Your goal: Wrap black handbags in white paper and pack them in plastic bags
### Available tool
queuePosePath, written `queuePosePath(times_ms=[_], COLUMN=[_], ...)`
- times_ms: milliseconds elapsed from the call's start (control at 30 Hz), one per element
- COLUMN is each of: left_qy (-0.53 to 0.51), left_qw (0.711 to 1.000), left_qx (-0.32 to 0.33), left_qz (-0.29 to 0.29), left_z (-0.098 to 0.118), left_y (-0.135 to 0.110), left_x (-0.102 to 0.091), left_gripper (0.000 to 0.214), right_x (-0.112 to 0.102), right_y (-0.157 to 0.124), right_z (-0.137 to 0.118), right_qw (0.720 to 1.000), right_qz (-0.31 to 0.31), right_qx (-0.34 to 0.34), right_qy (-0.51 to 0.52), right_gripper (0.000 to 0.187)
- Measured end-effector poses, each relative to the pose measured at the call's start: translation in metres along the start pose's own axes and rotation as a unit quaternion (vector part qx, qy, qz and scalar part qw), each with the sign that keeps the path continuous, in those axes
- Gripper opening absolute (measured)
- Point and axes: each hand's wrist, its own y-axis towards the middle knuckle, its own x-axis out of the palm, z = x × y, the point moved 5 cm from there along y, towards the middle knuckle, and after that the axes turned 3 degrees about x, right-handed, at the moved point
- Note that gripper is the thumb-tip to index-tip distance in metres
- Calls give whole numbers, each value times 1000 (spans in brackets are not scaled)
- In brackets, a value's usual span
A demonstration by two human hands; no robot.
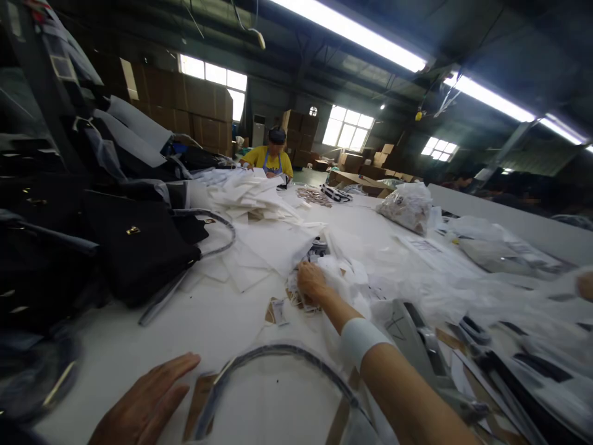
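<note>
My left hand is at the lower left, fingers stretched out and holding nothing. Beside it is a dark curved handle in clear plastic wrap, with brown card showing near its left end. Farther forward, my right hand reaches into a small heap of paper tags with white strings. Its fingers are curled, and their tips are hidden among the tags, so what they grip does not show. A loose tag lies just left of the heap. A pale band circles my right forearm.
Black bags with metal clasps pile up on the left. White sheets are stacked behind the tags. A grey device and plastic-wrapped pieces crowd the right side. A filled clear bag stands farther back. Across the table sits a person in yellow.
</note>
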Motion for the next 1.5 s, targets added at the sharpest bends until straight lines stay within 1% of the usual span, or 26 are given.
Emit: queuePosePath(times_ms=[100,167,267,367,467,533,600,667,700,767,800,867,933,1000,1067,1100,1133,1233,1267,1333,1400,1433,1467,1500], left_qy=[19,26,27,19,18,16,8,-5,-12,-29,-36,-46,-53,-61,-70,-72,-72,-65,-64,-66,-77,-85,-92,-99], left_qw=[1000,1000,999,999,998,999,999,998,998,994,992,987,983,981,977,975,973,970,969,967,967,967,967,967], left_qx=[13,10,11,37,43,26,7,-9,-18,-43,-55,-75,-84,-89,-94,-97,-100,-112,-116,-118,-116,-113,-110,-109], left_qz=[3,10,16,-6,-31,-32,-41,-58,-66,-93,-108,-136,-152,-164,-179,-187,-193,-207,-210,-214,-214,-213,-210,-207], left_z=[-21,-28,-29,-21,-14,-12,-9,-6,-4,1,4,12,24,38,52,58,64,75,77,79,79,78,78,77], left_y=[21,29,29,23,23,26,31,35,37,39,40,41,42,43,44,44,45,48,50,53,55,55,55,55], left_x=[-5,-5,2,12,18,17,16,16,15,15,15,13,9,8,11,14,17,29,32,37,40,40,40,41], left_gripper=[30,30,34,34,34,38,42,47,48,48,46,41,38,35,34,36,38,44,46,48,49,49,50,51], right_x=[5,4,-1,-14,-41,-69,-102,-134,-147,-162,-164,-156,-135,-111,-92,-85,-80,-64,-59,-47,-36,-31,-27,-23], right_y=[22,32,39,37,32,26,15,-7,-22,-59,-80,-122,-160,-189,-206,-211,-213,-214,-213,-213,-214,-215,-213,-210], right_z=[5,8,6,-1,-7,-7,-4,-3,-5,-15,-22,-41,-60,-74,-80,-82,-84,-90,-92,-98,-103,-104,-103,-101], right_qw=[1000,999,998,996,993,991,990,990,990,990,990,990,984,976,971,970,969,963,958,936,902,888,884,891], right_qz=[11,5,-3,9,15,12,-2,-27,-41,-64,-73,-92,-121,-149,-154,-147,-139,-121,-116,-106,-100,-102,-110,-120], right_qx=[10,8,-1,-11,-16,-11,7,26,31,29,19,-27,-93,-147,-178,-190,-203,-240,-262,-334,-418,-448,-453,-436], right_qy=[-21,-34,-59,-89,-118,-132,-141,-139,-134,-122,-118,-108,-91,-64,-40,-31,-23,-11,-13,-22,-34,-37,-37,-38], right_gripper=[27,26,22,24,27,33,41,43,42,43,47,54,53,43,28,21,18,32,37,40,36,33,30,28])
